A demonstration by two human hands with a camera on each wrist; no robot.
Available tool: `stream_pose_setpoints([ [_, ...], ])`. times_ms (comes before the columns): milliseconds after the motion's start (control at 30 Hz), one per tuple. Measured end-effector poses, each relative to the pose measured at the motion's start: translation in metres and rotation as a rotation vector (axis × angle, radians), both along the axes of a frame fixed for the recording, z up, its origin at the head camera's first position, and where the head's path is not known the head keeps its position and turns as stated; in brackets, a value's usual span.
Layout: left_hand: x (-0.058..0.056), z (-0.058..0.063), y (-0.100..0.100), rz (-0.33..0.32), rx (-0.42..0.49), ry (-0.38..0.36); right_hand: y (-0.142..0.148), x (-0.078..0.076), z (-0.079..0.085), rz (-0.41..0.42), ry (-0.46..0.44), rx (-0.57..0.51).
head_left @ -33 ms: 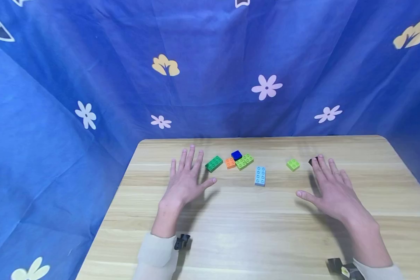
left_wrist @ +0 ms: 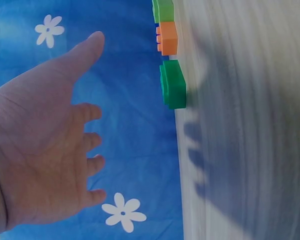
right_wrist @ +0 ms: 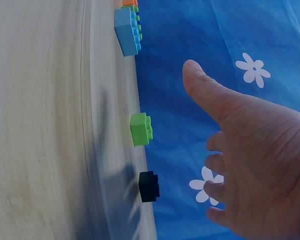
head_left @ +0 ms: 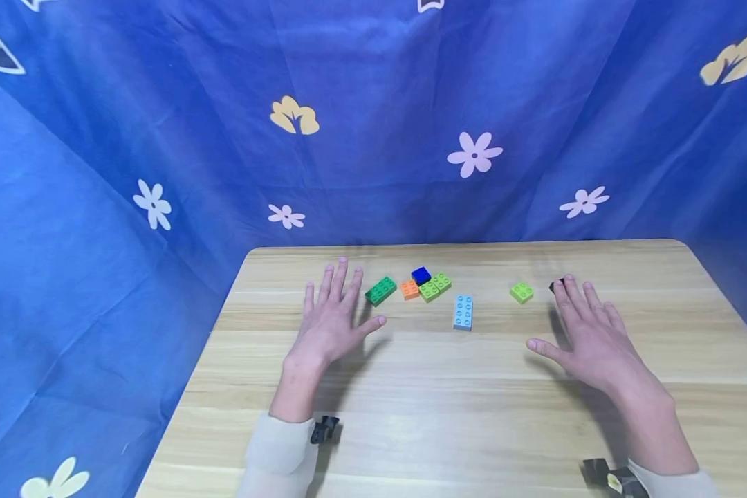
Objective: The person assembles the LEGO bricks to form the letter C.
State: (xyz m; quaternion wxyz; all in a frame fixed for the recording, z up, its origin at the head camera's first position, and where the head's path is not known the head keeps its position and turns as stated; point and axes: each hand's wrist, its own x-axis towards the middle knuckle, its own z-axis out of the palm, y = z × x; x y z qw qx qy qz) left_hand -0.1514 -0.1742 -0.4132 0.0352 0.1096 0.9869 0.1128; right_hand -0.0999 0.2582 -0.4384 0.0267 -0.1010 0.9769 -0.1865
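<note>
Head view: a person's left hand [head_left: 326, 328] and right hand [head_left: 597, 349] hover over the wooden table [head_left: 411, 415], backs upward, fingers spread; each grip is slack and holds nothing. Both wrist views show the hands clear of the surface, with shadows falling on it.

Nearest the left hand, the green brick [head_left: 381, 291] lies just beyond its thumb, toward the far edge and left of that edge's middle. Beside it, in a cluster near the far edge, are the orange brick [head_left: 409, 289], the dark blue brick [head_left: 420, 276] and two lime bricks [head_left: 429, 291] set end to end. The light blue brick [head_left: 463, 313] lies farther from that edge, about midway between the left and right edges.

Toward the far-right corner, the black brick [head_left: 555, 287] is partly covered by a right fingertip in the head view, yet stands apart from the fingers in the right wrist view. The single lime brick [head_left: 521, 292] lies near it, to its left. Flowered blue cloth [head_left: 373, 173] hangs beyond the far edge.
</note>
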Motion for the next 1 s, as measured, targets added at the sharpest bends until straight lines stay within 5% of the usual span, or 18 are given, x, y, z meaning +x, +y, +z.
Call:
stream_pose_setpoints([
  [300,-0.002,0.0,0.009,-0.037,0.029,0.04,-0.002,-0.004,-0.001,0.025,0.037,-0.062],
  [600,0.005,-0.013,0.056,-0.109,0.263,0.164,-0.017,-0.027,-0.038,-0.086,0.258,-0.398],
  [800,0.008,-0.031,0.09,-0.141,0.405,0.043,-0.026,-0.043,-0.066,-0.228,0.342,-0.64],
  [1000,0.003,-0.043,0.12,-0.137,0.414,-0.129,-0.025,-0.057,-0.078,-0.288,0.393,-0.786],
])
